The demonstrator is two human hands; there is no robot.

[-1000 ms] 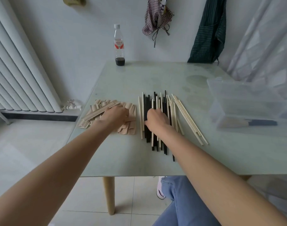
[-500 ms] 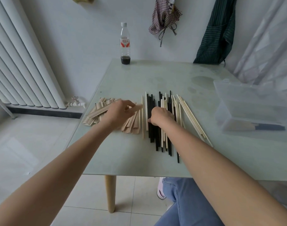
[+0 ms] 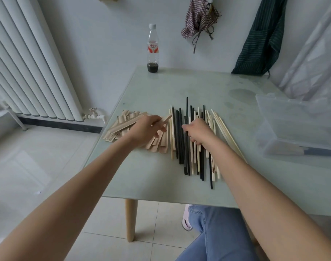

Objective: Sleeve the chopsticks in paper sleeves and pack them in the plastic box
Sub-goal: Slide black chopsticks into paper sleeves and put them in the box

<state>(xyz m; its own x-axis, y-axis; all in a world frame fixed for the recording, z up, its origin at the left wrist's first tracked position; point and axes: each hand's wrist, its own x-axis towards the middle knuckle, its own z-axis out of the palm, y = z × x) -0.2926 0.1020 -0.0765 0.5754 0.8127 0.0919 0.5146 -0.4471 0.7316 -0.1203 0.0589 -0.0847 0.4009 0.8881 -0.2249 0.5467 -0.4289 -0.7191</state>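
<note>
While both forearms reach in from the near edge of the table (image 3: 142,185), the work sits further out. The right hand (image 3: 198,131) lies over the chopsticks (image 3: 185,147), fingers curled down among them; it seems to pinch a black one whose tip juts beyond the rest, though the palm hides the grip. The left hand (image 3: 147,129) pinches one sleeve (image 3: 165,118) between thumb and fingers, raised a little off the sleeve pile (image 3: 123,125), its open end pointing at the chopsticks.

My guess at the risks: pulling one stick from a tight row could drag its neighbours and send some rolling off the near edge; black and pale sticks lie mixed, so a mismatched pair is easy to pick; the thin paper mouth may crumple if the tips go in crooked.

Chopsticks lie side by side mid-table, black and pale wood, ends uneven. Sleeves are tan paper strips, fanned loosely just left of them. Further right stands the clear box (image 3: 296,132), lid up, with one sleeved pair (image 3: 300,150) inside.
</note>
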